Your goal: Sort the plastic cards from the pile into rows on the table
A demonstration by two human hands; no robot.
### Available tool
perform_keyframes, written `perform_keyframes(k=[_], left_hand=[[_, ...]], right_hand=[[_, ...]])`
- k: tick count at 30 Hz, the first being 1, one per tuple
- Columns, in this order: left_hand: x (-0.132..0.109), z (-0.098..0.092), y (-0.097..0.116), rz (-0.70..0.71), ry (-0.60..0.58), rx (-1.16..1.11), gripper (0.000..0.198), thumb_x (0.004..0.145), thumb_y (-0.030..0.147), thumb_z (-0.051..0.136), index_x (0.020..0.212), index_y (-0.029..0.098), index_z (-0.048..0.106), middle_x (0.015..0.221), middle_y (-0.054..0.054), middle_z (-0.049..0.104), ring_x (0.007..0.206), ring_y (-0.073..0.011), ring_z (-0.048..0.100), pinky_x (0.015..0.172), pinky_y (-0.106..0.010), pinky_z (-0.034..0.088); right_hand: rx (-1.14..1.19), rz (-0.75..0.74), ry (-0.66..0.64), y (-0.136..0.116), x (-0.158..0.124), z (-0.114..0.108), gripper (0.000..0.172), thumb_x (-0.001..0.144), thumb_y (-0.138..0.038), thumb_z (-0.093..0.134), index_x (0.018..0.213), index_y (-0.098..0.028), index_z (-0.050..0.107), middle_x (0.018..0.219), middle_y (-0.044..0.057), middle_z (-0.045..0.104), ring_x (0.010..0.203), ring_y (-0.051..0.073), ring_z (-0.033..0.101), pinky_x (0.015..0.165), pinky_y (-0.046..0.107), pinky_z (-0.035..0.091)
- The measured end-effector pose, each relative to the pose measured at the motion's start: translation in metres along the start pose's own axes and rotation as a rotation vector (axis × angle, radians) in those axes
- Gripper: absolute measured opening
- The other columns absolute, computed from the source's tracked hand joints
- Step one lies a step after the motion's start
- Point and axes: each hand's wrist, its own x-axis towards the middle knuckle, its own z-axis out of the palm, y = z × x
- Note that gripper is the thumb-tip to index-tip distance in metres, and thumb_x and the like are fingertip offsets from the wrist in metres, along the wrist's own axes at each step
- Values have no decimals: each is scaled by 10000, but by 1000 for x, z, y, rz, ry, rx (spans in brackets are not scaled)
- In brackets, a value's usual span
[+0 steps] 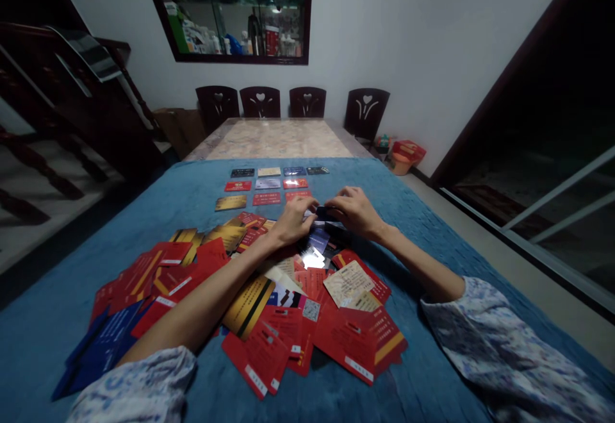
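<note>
My left hand [294, 219] and my right hand [354, 210] meet over the far end of a loose heap of cards [269, 301] on a blue cloth [423, 372]. Together their fingers pinch a dark card [327, 213] between them, held just above the cloth. The heap is mostly red cards, with some gold, blue and white ones. Beyond my hands, cards lie in neat rows [269, 184]: a far row of dark and pale cards, then red and silver ones, then a gold card [231, 202] beside red ones.
The blue cloth covers the near part of a long marble-topped table [278, 138]. Several dark chairs [260, 101] stand at its far end. A wall cabinet [230, 9] holds bottles. A staircase rises on the left, and a red container [407, 152] sits on the floor at right.
</note>
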Motion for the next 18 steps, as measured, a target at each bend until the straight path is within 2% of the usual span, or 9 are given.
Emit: perform_keyframes(k=[9,18], left_hand=[[-2,6,-3,-38,-38,70,169,835,77,550,952,184,606,951,-66,634,939,-223,603,882,-363,507],[-3,3,-6,-61,-41,128,263,806,55,531,1021,188,600,976,-75,625,942,-240,600,904,-387,507]], right_hand=[[-54,-45,18,-8,-3,11,204,1013,-289,547,1082,-219,726,881,75,752,922,240,553,878,395,357],[-93,5,5,-10,-8,13,250,972,-213,555,1179,-196,695,964,104,747,935,258,541,897,403,360]])
